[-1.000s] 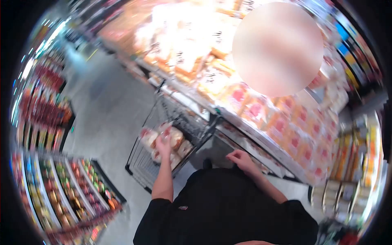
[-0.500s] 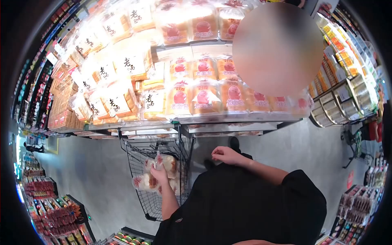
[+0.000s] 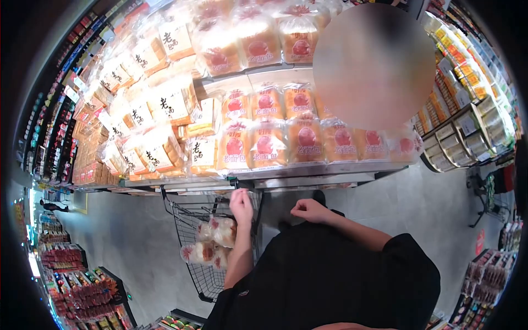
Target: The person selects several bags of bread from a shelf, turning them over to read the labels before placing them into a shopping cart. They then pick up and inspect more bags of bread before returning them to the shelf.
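My left hand (image 3: 241, 206) is raised over the right side of a wire shopping cart (image 3: 181, 217), near the shelf edge. Its fingers are curled together, and whether anything is between them is too small to tell. Below and left of it, several bagged bread loaves (image 3: 224, 232) lie in the cart. My right hand (image 3: 308, 210) hangs in front of my body, right of the cart, fingers curled in and nothing visible in them. Ahead, rows of wrapped bread (image 3: 305, 138) with red print stand on the display shelf (image 3: 286, 171).
More packaged bread (image 3: 159, 151) with black lettering fills the shelf's left part. A blurred round patch (image 3: 374, 66) covers the upper right. Goods racks (image 3: 88, 291) stand at lower left, metal bins (image 3: 456, 137) at right. Far left on the grey floor (image 3: 137, 231) is a person (image 3: 54, 207).
My left hand has left the bagged loaves in the cart and moved up and right toward the shelf edge. My right hand's fingers are more curled. The view has shifted slightly.
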`<state>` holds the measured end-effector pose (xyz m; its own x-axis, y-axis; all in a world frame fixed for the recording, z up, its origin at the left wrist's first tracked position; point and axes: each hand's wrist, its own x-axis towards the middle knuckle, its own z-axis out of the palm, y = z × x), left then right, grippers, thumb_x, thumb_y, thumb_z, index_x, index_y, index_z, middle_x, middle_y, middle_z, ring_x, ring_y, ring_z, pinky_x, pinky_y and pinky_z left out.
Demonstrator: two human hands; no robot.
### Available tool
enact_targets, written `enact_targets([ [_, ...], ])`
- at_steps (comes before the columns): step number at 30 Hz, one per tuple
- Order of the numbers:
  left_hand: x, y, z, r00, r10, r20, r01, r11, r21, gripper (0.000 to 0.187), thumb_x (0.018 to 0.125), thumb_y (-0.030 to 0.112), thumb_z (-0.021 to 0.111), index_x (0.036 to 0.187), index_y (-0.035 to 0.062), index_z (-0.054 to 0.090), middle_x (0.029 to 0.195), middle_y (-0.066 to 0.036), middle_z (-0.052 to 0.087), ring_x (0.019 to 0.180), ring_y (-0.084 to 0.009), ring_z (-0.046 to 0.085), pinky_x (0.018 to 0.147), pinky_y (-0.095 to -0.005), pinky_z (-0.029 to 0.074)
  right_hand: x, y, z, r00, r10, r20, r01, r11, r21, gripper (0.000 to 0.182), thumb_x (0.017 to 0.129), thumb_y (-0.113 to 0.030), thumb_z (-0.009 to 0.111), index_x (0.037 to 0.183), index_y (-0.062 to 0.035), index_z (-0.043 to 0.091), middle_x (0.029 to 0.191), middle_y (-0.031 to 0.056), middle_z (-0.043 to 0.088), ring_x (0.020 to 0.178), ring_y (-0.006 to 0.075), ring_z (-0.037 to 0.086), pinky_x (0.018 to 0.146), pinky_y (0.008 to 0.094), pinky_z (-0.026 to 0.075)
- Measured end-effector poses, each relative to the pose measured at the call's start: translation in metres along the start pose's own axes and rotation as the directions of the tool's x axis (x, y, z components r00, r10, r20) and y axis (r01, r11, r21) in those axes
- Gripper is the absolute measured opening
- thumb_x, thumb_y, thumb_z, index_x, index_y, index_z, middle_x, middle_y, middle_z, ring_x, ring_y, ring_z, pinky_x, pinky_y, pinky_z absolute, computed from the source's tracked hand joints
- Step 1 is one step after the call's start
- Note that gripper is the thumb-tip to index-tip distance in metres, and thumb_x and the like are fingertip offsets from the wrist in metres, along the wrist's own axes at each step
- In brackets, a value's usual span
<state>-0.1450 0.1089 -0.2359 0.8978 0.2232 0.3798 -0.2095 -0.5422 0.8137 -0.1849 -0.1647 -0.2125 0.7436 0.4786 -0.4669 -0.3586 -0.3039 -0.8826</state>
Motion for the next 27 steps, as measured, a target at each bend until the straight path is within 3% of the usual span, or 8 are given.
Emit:
enact_targets([
  [4, 0.014, 0.037, 0.052, 0.985, 0.026, 0.169, -0.011, 0.996, -0.085, 0.02, 0.091, 0.008, 0.058, 0.075, -0.0033, 0.062, 0.079, -0.013, 0.064, 0.073, -0.023, 0.063, 0.068, -0.0312, 0.048, 0.004, 0.017, -0.031, 0.989, -0.122, -0.078, 0.129, 0.987, 0.097, 0.029, 0.092, -0.03, 0.064, 0.085, -0.0021, 0.065, 0.069, 0.0013, 0.06, 0.063, 0.0069, 0.05, 0.057, 0.0254, 0.041],
  [7, 0.026, 0.056, 0.09, 0.97, 0.067, 0.232, -0.042, 0.993, -0.111, 0.017, 0.091, 0.007, 0.059, 0.078, -0.0027, 0.062, 0.08, -0.013, 0.064, 0.073, -0.0231, 0.063, 0.068, -0.0311, 0.048, 0.001, 0.026, -0.062, 0.98, -0.151, -0.129, 0.164, 0.982, 0.096, 0.028, 0.093, -0.029, 0.062, 0.086, -0.0024, 0.066, 0.072, 0.0023, 0.062, 0.069, 0.0071, 0.054, 0.064, 0.0252, 0.044],
  [12, 0.048, 0.074, 0.15, 0.954, 0.043, 0.296, -0.019, 0.996, -0.085, 0.016, 0.091, 0.01, 0.06, 0.08, -0.002, 0.062, 0.08, -0.013, 0.062, 0.073, -0.024, 0.062, 0.067, -0.031, 0.047, -0.003, 0.037, -0.122, 0.968, -0.165, -0.189, 0.218, 0.926, 0.308, 0.021, 0.095, -0.022, 0.059, 0.1, -0.0024, 0.065, 0.09, 0.005, 0.067, 0.084, 0.0101, 0.06, 0.077, 0.0259, 0.047],
  [16, 0.07, 0.111, 0.193, 0.948, 0.207, 0.24, -0.193, 0.978, -0.082, 0.01, 0.087, 0.006, 0.062, 0.082, -0.0017, 0.063, 0.08, -0.012, 0.062, 0.076, -0.0257, 0.06, 0.072, -0.0327, 0.047, -0.028, 0.01, -0.175, 0.984, -0.05, -0.173, 0.119, 0.902, 0.415, 0.02, 0.097, -0.017, 0.056, 0.11, -0.0032, 0.06, 0.099, 0.0043, 0.065, 0.091, 0.0126, 0.061, 0.081, 0.0274, 0.048],
  [17, 0.072, 0.118, 0.2, 0.95, 0.149, 0.275, -0.128, 0.987, -0.095, 0.008, 0.084, 0.006, 0.065, 0.081, -0.0004, 0.063, 0.082, -0.013, 0.062, 0.079, -0.029, 0.06, 0.073, -0.0351, 0.047, -0.027, 0.011, -0.188, 0.981, -0.058, -0.185, 0.134, 0.891, 0.435, 0.021, 0.096, -0.017, 0.057, 0.11, -0.0028, 0.061, 0.099, 0.0045, 0.065, 0.091, 0.012, 0.061, 0.081, 0.0271, 0.048],
  [19, 0.074, 0.119, 0.216, 0.935, 0.224, 0.273, -0.209, 0.974, -0.085, 0.008, 0.083, 0.007, 0.068, 0.081, 0.0005, 0.063, 0.083, -0.013, 0.062, 0.078, -0.029, 0.061, 0.071, -0.0351, 0.048, -0.024, 0.012, -0.219, 0.975, -0.074, -0.208, 0.166, 0.867, 0.469, 0.022, 0.096, -0.019, 0.058, 0.11, -0.002, 0.062, 0.101, 0.005, 0.066, 0.09, 0.0108, 0.06, 0.081, 0.0264, 0.048],
  [23, 0.073, 0.11, 0.234, 0.931, 0.271, 0.245, -0.274, 0.961, -0.023, 0.009, 0.079, 0.007, 0.07, 0.082, 0.0024, 0.063, 0.087, -0.013, 0.062, 0.082, -0.0305, 0.06, 0.071, -0.0372, 0.048, -0.011, -0.007, -0.296, 0.927, -0.197, -0.319, 0.286, 0.922, 0.262, 0.025, 0.095, -0.02, 0.06, 0.112, -0.0027, 0.062, 0.1, 0.0051, 0.066, 0.091, 0.0115, 0.06, 0.08, 0.0268, 0.048],
  [27, 0.068, 0.106, 0.235, 0.931, 0.278, 0.236, -0.29, 0.957, 0.014, 0.009, 0.078, 0.007, 0.071, 0.082, 0.0036, 0.063, 0.088, -0.013, 0.061, 0.086, -0.0319, 0.06, 0.074, -0.0391, 0.047, 0.018, -0.038, -0.361, 0.765, -0.326, -0.555, 0.349, 0.935, -0.068, 0.03, 0.091, -0.021, 0.064, 0.114, -0.0025, 0.062, 0.098, 0.006, 0.066, 0.089, 0.0141, 0.061, 0.079, 0.0285, 0.049],
])
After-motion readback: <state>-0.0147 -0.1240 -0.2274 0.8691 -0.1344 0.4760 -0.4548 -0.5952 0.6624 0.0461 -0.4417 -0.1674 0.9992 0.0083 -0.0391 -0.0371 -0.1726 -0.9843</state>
